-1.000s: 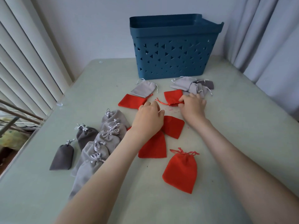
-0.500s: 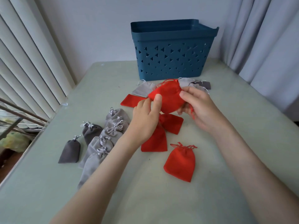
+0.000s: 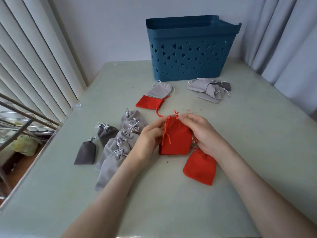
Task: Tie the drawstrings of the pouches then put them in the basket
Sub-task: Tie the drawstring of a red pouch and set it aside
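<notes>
Fingers (image 3: 158, 125) of the left hand (image 3: 150, 137) curl in and pinch the left edge of the red pouch (image 3: 176, 139) near its mouth. The right hand (image 3: 204, 133) pinches the top right corner, thumb and fingertips together on the cloth. The pouch is held just above the table (image 3: 257, 134) at its middle, and its drawstring (image 3: 167, 134) hangs loose down the front. A tied red pouch (image 3: 199, 167) lies just below the right wrist. A row of tied grey pouches (image 3: 123, 140) crowds the left wrist, with a dark grey pouch (image 3: 85, 152) nearer the table's left edge, beside the blinds (image 3: 34, 66). Farther off lie a flat red pouch (image 3: 150, 102) half under a light grey pouch (image 3: 160, 91), and an untied grey pile (image 3: 209, 90). The blue basket (image 3: 188, 66) stands at the far edge by the wall. Bare surface spreads to the right, toward the curtain (image 3: 283, 40), and along the near edge.
</notes>
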The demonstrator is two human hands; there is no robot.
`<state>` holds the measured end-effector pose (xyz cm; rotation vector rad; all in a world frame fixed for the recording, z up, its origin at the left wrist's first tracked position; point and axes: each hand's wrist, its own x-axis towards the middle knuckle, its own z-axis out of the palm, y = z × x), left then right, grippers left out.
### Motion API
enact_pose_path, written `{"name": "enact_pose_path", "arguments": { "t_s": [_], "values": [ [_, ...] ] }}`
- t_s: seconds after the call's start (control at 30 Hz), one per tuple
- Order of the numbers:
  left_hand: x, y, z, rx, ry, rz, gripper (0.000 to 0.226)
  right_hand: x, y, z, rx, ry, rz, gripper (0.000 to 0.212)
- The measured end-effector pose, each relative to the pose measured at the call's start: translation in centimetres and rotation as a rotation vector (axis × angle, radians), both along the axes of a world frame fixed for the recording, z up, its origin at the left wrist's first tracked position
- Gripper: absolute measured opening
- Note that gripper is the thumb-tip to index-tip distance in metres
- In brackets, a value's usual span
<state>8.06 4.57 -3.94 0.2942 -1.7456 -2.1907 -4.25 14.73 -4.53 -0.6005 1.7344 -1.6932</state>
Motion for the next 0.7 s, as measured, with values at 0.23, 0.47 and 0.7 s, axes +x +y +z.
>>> {"name": "enact_pose_path", "arguments": {
  "t_s": [0.23, 0.47, 0.7],
  "values": [
    [-0.11, -0.10, -0.37, -0.146, 0.109, 0.039, 0.052, 0.15, -0.10, 0.17, -0.017, 0.011, 0.006, 0.024],
    [-0.01, -0.29, -0.55, -0.313, 0.097, 0.095, 0.025, 0.30, 0.23, 0.71, -0.097, -0.010, 0.047, 0.021],
    [-0.20, -0.48, -0.82, -0.312, 0.080, 0.194, 0.014, 0.31, 0.33, 0.73, -0.117, -0.019, 0.055, 0.018]
  ]
}}
